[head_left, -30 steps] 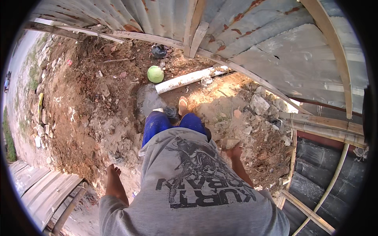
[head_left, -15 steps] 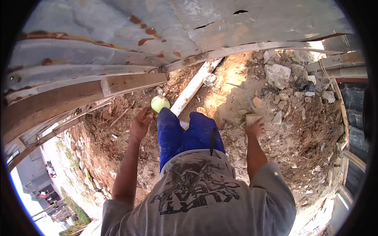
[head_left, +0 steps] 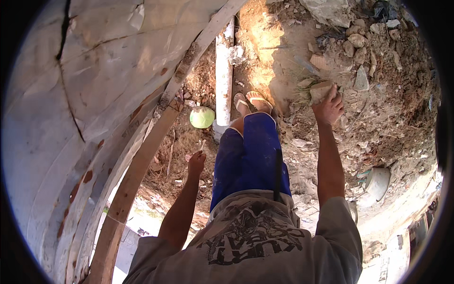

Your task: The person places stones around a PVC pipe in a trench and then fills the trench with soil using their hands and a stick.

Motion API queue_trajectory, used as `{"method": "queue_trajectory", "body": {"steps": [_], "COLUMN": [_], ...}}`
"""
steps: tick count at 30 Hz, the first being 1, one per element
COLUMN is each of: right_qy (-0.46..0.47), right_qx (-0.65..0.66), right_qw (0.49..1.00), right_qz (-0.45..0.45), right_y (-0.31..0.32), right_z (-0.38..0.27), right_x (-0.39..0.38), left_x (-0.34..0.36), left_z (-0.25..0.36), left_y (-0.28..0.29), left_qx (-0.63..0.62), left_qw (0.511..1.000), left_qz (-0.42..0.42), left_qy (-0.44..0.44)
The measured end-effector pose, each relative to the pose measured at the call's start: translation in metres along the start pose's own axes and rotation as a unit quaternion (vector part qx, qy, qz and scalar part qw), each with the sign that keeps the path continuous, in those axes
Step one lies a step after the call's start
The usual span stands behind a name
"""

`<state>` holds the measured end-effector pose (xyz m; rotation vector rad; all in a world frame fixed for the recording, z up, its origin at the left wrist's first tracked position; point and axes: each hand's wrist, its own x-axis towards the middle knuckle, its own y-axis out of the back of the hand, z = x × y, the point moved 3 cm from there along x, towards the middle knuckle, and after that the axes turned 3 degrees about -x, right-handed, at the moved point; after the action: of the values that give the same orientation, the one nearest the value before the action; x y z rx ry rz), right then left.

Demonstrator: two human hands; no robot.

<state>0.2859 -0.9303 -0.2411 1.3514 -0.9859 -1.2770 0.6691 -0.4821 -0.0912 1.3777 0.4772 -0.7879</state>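
My right hand (head_left: pixel 327 110) reaches out ahead and to the right, its fingers curled over the edge of a squared tan-grey block (head_left: pixel 320 91). Whether the block is lifted or rests on the ground I cannot tell. Beside the block grows a small tuft of grass (head_left: pixel 305 85). Out to my left, my left hand (head_left: pixel 196 163) hangs with its fingers curled in and no object visible in them. Ahead of that hand sits a pale green ball (head_left: pixel 202 117), apart from it, near the end of a long whitish pole (head_left: pixel 223 78).
Rusty metal sheeting (head_left: pixel 90 71) with a wooden beam (head_left: pixel 137 184) stands close on my left. Rocks (head_left: pixel 357 40) and rubble cover the uneven dirt to the right. A pale bucket-like container (head_left: pixel 378 183) lies at the right. My sandalled feet (head_left: pixel 250 102) are beside the pole.
My view has turned, and the sheeting now fills the left side. My left hand's fingers, spread before, are now curled. My right hand is still at the block.
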Motion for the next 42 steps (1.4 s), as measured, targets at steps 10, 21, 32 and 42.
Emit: {"method": "queue_trajectory", "body": {"steps": [10, 21, 32, 42], "right_qy": [0.027, -0.023, -0.002, 0.098], "right_qx": [-0.082, -0.126, -0.095, 0.191], "right_qw": [0.99, 0.987, 0.99, 0.976], "right_qz": [0.109, 0.095, 0.107, -0.042], "right_y": [-0.017, -0.047, -0.052, -0.068], "right_z": [-0.009, -0.003, -0.003, -0.094], "right_x": [-0.002, -0.004, -0.014, -0.041], "left_x": [0.203, 0.423, 0.461, 0.462], "left_z": [0.005, 0.026, 0.01, -0.001], "left_y": [-0.138, -0.247, -0.245, -0.241], "left_qx": [-0.024, 0.188, 0.118, 0.053], "left_qw": [0.995, 0.966, 0.968, 0.984], "left_qz": [-0.053, 0.137, 0.167, 0.103], "left_qy": [0.082, -0.115, -0.147, -0.136]}}
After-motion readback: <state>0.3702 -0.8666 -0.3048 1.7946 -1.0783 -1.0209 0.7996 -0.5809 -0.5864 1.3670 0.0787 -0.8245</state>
